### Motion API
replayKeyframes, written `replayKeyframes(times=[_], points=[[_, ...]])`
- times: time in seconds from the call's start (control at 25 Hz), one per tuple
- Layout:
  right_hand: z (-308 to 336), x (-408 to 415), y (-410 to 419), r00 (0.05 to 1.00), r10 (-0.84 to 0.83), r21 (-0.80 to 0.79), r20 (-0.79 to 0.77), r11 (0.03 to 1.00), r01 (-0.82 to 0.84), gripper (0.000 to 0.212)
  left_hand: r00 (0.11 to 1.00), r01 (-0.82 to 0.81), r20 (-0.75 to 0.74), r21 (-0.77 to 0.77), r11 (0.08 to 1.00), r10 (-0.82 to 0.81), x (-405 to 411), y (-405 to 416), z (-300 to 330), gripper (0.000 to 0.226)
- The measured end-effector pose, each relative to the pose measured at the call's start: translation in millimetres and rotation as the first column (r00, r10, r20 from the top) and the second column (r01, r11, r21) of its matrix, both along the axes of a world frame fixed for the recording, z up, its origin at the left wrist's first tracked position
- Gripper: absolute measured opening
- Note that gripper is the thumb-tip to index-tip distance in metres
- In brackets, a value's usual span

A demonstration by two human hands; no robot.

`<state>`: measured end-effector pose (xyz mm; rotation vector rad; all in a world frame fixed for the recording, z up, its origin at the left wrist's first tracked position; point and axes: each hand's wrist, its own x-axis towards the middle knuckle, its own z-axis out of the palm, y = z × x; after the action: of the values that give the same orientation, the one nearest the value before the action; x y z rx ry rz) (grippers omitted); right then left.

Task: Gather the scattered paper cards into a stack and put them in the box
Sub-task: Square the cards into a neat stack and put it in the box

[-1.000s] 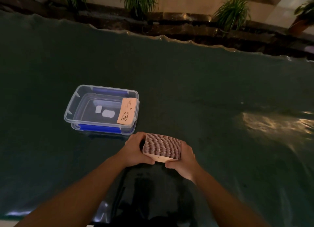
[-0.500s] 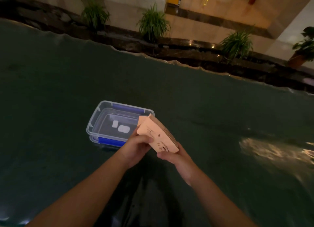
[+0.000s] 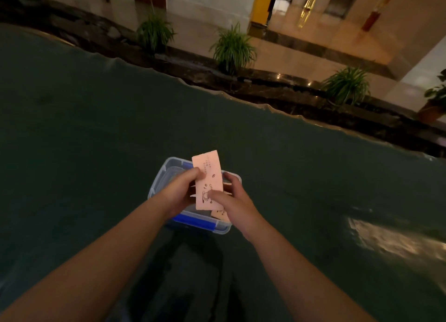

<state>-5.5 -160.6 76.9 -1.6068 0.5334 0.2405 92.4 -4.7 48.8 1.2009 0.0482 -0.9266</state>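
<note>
A stack of pale pink paper cards (image 3: 208, 177) with printed marks is held over the clear plastic box (image 3: 169, 165), its printed face turned up and toward me. My left hand (image 3: 179, 191) grips the stack's left side, thumb on top. My right hand (image 3: 233, 196) holds the right side, thumb pressing the face. The box has blue latches (image 3: 193, 221) and sits on the dark green table cover (image 3: 96, 140). One separate card (image 3: 219, 215) shows in the box at its near right corner. Most of the box interior is hidden by my hands.
The table's far edge (image 3: 265, 104) runs diagonally with a wrinkled cover border. Beyond it are a dark stone ledge and several potted plants (image 3: 233, 49). A bright light reflection (image 3: 391, 239) lies on the cover at right.
Both hands lifted the stack off the table and carried it forward over the box, turning it from edge-up to face-up. The view also shifted forward.
</note>
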Motion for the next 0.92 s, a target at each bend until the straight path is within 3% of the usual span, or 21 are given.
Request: replayKeyframes(times=[0.36, 0.68, 0.8, 0.92], points=[[-39, 55, 49, 0.966, -0.079, 0.024, -0.248, 0.996, 0.088, 0.063, 0.986, 0.118, 0.069, 0.337, 0.934, -0.15, 56, 19, -33, 0.032], [-50, 82, 58, 0.879, -0.196, -0.131, -0.434, 0.979, 0.154, 0.054, 0.978, 0.186, 0.004, 0.454, 0.871, -0.211, 67, 1, -61, 0.026], [-59, 89, 57, 0.864, -0.198, -0.182, -0.463, 0.975, 0.126, 0.055, 0.975, 0.206, -0.024, 0.477, 0.854, -0.221, 67, -3, -65, 0.024], [-70, 91, 57, 0.872, -0.222, -0.216, -0.436, 0.967, 0.138, 0.043, 0.971, 0.231, -0.054, 0.475, 0.849, -0.234, 66, -1, -70, 0.024]])
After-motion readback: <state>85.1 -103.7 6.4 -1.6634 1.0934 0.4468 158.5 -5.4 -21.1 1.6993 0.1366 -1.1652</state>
